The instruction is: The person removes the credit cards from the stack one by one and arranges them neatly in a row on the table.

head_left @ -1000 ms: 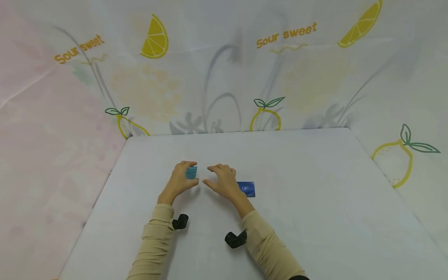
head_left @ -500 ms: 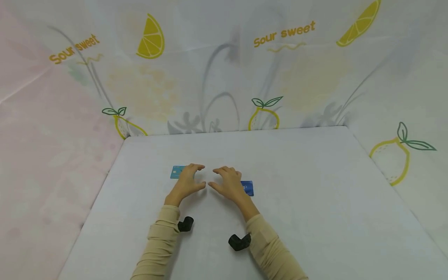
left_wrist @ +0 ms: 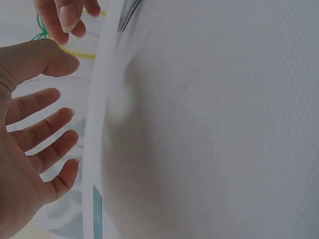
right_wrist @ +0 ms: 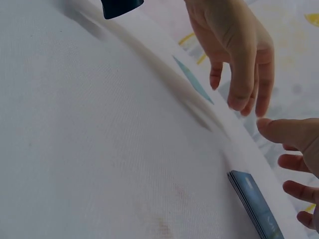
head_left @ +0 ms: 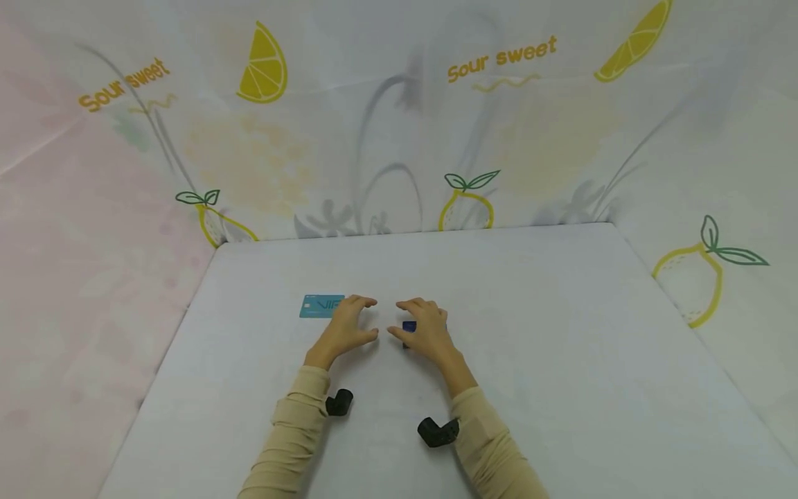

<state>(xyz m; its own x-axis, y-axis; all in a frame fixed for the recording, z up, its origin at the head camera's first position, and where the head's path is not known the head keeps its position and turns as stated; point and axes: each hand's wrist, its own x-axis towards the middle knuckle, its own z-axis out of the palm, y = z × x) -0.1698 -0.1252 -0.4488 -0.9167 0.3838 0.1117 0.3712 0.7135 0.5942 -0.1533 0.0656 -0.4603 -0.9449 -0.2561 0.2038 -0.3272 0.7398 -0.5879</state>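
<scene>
Above the white table, my left hand (head_left: 346, 329) and right hand (head_left: 430, 329) face each other, a small gap between their fingertips. Both have thumb and fingers bent loosely apart around nothing. A teal card (head_left: 321, 305) marked VIP lies just left of my left hand, its right end hidden by the fingers. Beneath my right hand is a dark blue card stack (head_left: 408, 326), mostly covered by the hand in the head view. The right wrist view shows several layered cards in that stack (right_wrist: 254, 204), below the hand's fingers.
The white table (head_left: 561, 346) reaches back to a cloth backdrop (head_left: 361, 138) printed with lemons and words. Black wrist camera mounts (head_left: 339, 402) stick out from the inner side of both sleeves.
Both hands have moved to the right over the table, keeping their loose shape. More of the teal card shows now, while the blue stack has gone from behind the right wrist to mostly under the hand.
</scene>
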